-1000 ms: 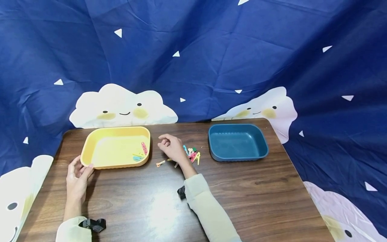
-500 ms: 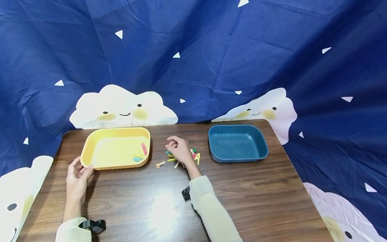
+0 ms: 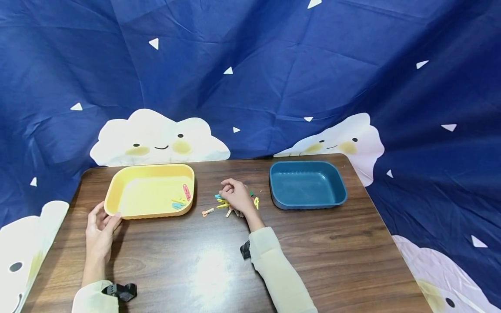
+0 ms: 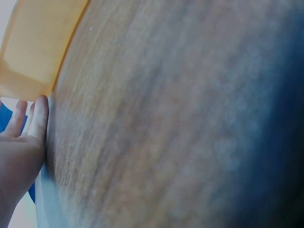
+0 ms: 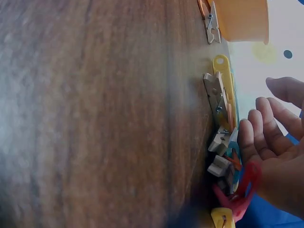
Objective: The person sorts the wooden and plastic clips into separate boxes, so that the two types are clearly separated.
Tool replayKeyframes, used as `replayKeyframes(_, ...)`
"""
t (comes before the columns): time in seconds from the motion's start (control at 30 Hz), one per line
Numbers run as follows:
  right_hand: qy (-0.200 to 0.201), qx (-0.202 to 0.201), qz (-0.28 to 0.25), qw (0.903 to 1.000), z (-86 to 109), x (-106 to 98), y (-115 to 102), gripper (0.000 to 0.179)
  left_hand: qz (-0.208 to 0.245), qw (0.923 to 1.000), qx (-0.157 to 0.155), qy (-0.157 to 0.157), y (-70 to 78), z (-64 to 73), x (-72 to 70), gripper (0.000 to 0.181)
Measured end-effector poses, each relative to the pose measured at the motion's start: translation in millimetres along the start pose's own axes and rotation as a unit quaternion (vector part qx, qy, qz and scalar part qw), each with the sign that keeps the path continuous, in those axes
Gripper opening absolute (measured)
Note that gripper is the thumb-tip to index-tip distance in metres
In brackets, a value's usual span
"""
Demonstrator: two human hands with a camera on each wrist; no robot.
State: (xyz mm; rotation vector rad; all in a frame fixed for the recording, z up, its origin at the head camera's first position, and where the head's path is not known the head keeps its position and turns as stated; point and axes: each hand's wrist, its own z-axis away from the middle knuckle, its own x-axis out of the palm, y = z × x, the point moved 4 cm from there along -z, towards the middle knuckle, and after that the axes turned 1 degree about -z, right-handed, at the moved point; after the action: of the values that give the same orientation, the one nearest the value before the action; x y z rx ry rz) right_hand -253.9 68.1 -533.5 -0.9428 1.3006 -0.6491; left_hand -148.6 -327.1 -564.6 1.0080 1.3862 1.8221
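My left hand (image 3: pixel 99 232) holds the front left corner of a yellow tray (image 3: pixel 150 216), thumb at the front and fingers along the side. The left wrist view shows the fingertips against the tray's corner. Inside the tray lie a pink clothespin (image 3: pixel 186 192) and blue and yellow ones. Over a pile of small clothespins, my right hand (image 3: pixel 238 196) has its fingers loosely bent and nothing in them. The right wrist view shows wooden clothespins (image 5: pixel 216 97), a yellow one (image 5: pixel 223 66) and a red one (image 5: pixel 242 190) beneath that hand. In the head view, the hand hides part of the pile.
A dark blue tray (image 3: pixel 309 206) stands to the right of the pile. One orange-and-wood clothespin (image 3: pixel 208 212) lies apart, near the yellow tray. Behind the wooden table (image 3: pixel 332 261) hangs a blue curtain (image 3: pixel 250 56) with clouds.
My right hand has moved right, away from the yellow tray and over the clothespin pile. My left hand and both trays have stayed in place.
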Motion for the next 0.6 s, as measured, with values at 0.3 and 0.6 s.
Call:
replayKeyframes(0.3,-0.018,0.029,0.036,0.9988,-0.4,0.9,1.7,0.034,0.001,0.9999,-0.011,0.007,0.7,-0.8,0.4,0.060)
replayKeyframes(0.6,-0.019,0.019,0.117,0.9927,-4.1,5.2,4.4,0.032,0.003,0.9999,-0.014,0.008,0.3,-0.8,-0.2,0.060)
